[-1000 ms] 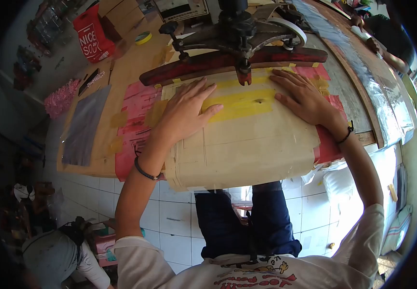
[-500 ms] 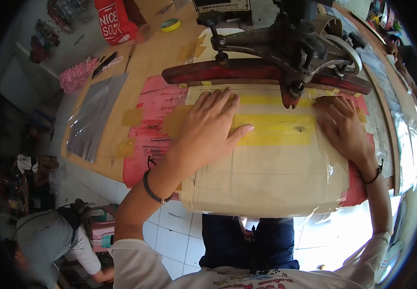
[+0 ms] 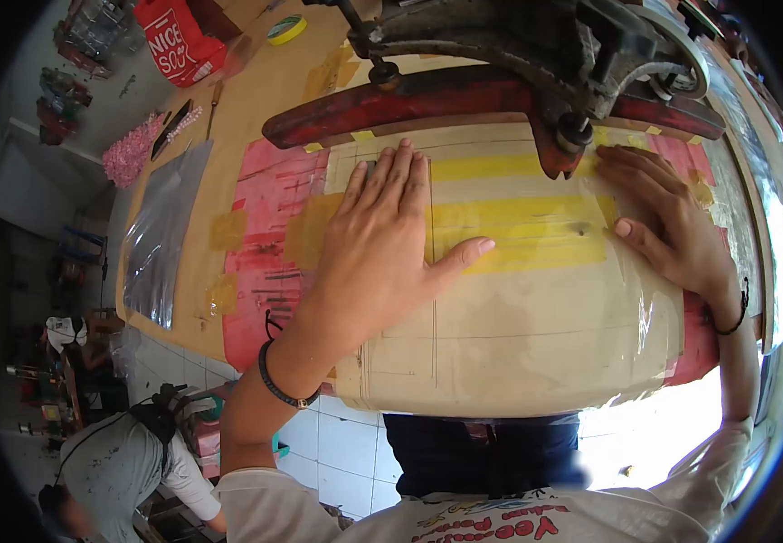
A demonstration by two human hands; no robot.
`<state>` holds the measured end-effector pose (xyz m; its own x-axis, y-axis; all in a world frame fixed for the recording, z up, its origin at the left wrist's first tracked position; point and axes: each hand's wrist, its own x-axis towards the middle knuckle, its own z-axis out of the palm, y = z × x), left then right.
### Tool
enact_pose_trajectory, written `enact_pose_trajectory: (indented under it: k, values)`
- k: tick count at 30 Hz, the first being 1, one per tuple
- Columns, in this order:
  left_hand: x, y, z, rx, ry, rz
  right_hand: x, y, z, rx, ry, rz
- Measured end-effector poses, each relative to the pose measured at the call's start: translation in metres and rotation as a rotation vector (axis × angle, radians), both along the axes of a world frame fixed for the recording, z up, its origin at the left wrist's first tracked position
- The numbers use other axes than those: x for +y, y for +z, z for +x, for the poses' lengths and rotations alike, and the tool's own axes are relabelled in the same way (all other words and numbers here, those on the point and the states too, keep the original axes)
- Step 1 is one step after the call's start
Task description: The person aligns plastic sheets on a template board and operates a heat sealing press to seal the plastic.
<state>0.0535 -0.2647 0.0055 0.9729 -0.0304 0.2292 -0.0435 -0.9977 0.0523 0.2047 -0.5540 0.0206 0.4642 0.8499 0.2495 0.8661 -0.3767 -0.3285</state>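
My left hand [image 3: 382, 240] lies flat on a clear plastic sheet [image 3: 518, 362] that covers a tan, pencil-lined board. Its fingers are stretched out and the thumb points right. Flat strips of yellow tape [image 3: 518, 222] run between my two hands. At the right side of the sheet, my right hand [image 3: 676, 226] rests palm down, fingers extended and thumb apart. Just beyond my fingertips, a dark red metal bar [image 3: 409, 104] spans the board, with a notched arm [image 3: 561, 149] reaching toward me. Dark machine castings [image 3: 500, 36] stand above the bar.
Red sheeting [image 3: 269, 208] with brown tape flanks the board. To the left lie a grey plastic sheet [image 3: 165, 235], pink beads [image 3: 133, 149], a tape roll [image 3: 286, 30] and a red bag [image 3: 179, 45]. A person [image 3: 120, 462] bends down at lower left.
My view has shifted, so the machine and board look nearer. My left fingers have drawn closer together, still flat on the sheet. My right thumb now shows more plainly, away from the fingers.
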Motion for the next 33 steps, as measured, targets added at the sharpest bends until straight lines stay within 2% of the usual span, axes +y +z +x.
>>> enact_pose_trajectory:
  k: [4,7,10,17,25,32,33]
  values:
    - [0.000,0.001,0.002,0.005,0.022,0.021,0.001,-0.002,0.004,-0.014,0.110,-0.051]
    - [0.000,-0.001,0.004,0.006,0.043,0.031,0.003,-0.004,0.002,-0.141,0.072,-0.245]
    - [-0.001,0.001,0.004,0.013,0.056,0.040,0.002,-0.007,0.005,-0.184,0.066,-0.292]
    - [0.005,-0.005,0.011,-0.036,0.059,0.062,0.003,-0.017,0.012,-0.244,0.045,-0.253]
    - [0.008,0.001,0.010,0.034,0.084,0.061,0.004,-0.022,0.017,-0.252,-0.004,-0.233]
    - [0.011,0.001,0.014,0.059,0.122,0.008,0.004,-0.022,0.018,-0.120,-0.019,-0.082]
    - [0.008,0.002,0.013,0.062,0.135,0.005,-0.001,-0.017,0.016,-0.139,-0.016,-0.124]
